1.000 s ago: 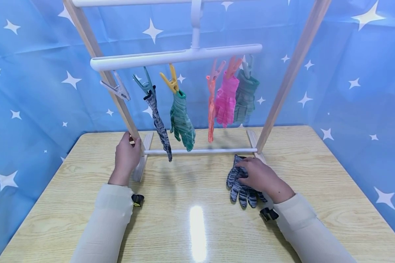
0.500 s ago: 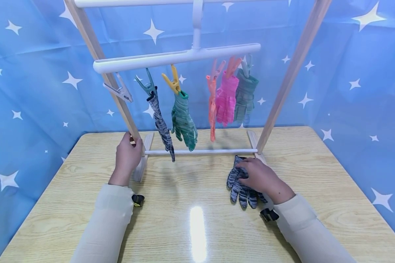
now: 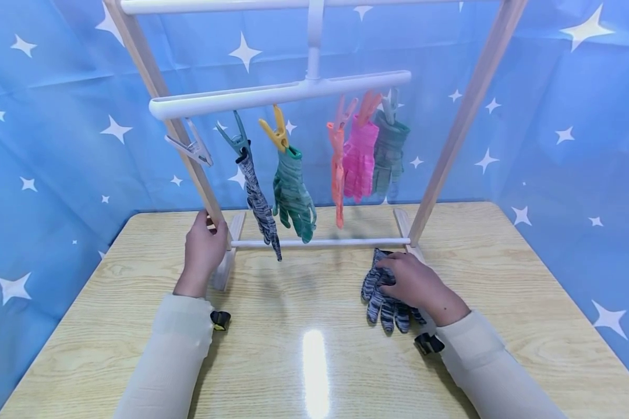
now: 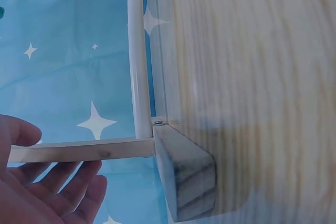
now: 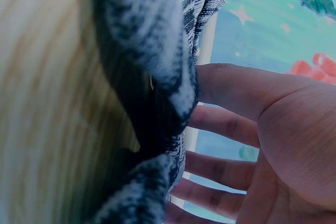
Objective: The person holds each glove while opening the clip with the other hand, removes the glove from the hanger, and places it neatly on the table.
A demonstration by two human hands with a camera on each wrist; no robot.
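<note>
My left hand (image 3: 204, 247) is at the lower left wooden post (image 3: 209, 201) of a rack, thumb on one side, fingers curled round the other. The left wrist view shows that post (image 4: 79, 150) between thumb and fingers. On the table, a black-and-grey knit glove (image 3: 385, 311) lies flat near the right foot. My right hand (image 3: 414, 282) rests on it with fingers extended, thumb and forefinger apart. In the right wrist view the fingertips touch the glove (image 5: 157, 40); part of the glove is hidden under the hand in the head view.
A white hanger (image 3: 283, 93) hangs from the rack's top bar, carrying clothespins. Clipped to it are a dark knit glove (image 3: 259, 201), a green glove (image 3: 293, 195), an orange one (image 3: 337, 174), a pink one (image 3: 360, 157) and a grey-green one (image 3: 389, 151). One pale clothespin (image 3: 194, 146) holds nothing.
The hanger turns and sways slightly, its right end shifting left, and the hanging gloves on the left drift a little to the right. Both hands stay where they were.
</note>
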